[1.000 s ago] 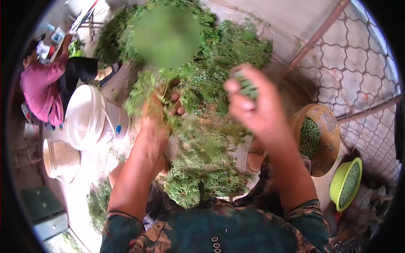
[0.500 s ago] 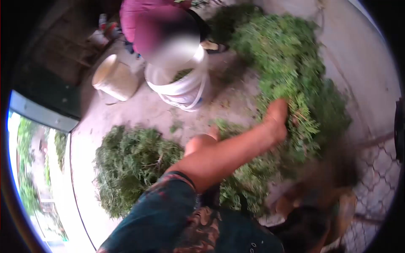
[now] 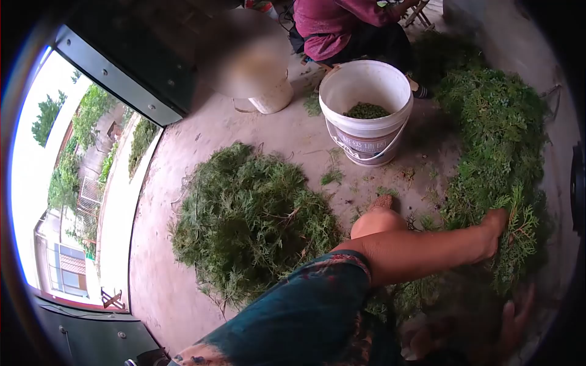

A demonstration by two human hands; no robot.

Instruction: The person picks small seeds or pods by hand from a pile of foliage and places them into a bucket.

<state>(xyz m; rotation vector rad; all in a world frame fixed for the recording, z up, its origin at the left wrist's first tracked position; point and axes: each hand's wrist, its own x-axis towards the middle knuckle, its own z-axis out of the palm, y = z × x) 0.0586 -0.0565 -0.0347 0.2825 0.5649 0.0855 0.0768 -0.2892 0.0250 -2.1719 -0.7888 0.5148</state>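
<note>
My left hand (image 3: 492,233) is closed round a leafy cypress branch (image 3: 517,229), its fingers mostly hidden behind the wrist and greenery. My left arm, in a dark green patterned sleeve (image 3: 293,314), reaches across to the right. Low at the right, in shade, my right hand (image 3: 516,318) shows dimly, fingers apart, near the same greenery; nothing shows in it. A long heap of cypress branches (image 3: 488,134) runs up the right side. More cut greenery (image 3: 421,293) lies beneath my left arm.
A white bucket (image 3: 366,131) holds small green pieces at its bottom. Another pale bucket (image 3: 271,97) stands left of it, partly blurred. A round heap of branches (image 3: 250,219) lies left. A person in a pink top (image 3: 326,30) sits behind. An open doorway (image 3: 91,165) is at far left.
The view has swung, so the buckets, heaps and person appear farther right. My left hand keeps its hold on the branch. My right hand, smeared before, now shows its fingers spread.
</note>
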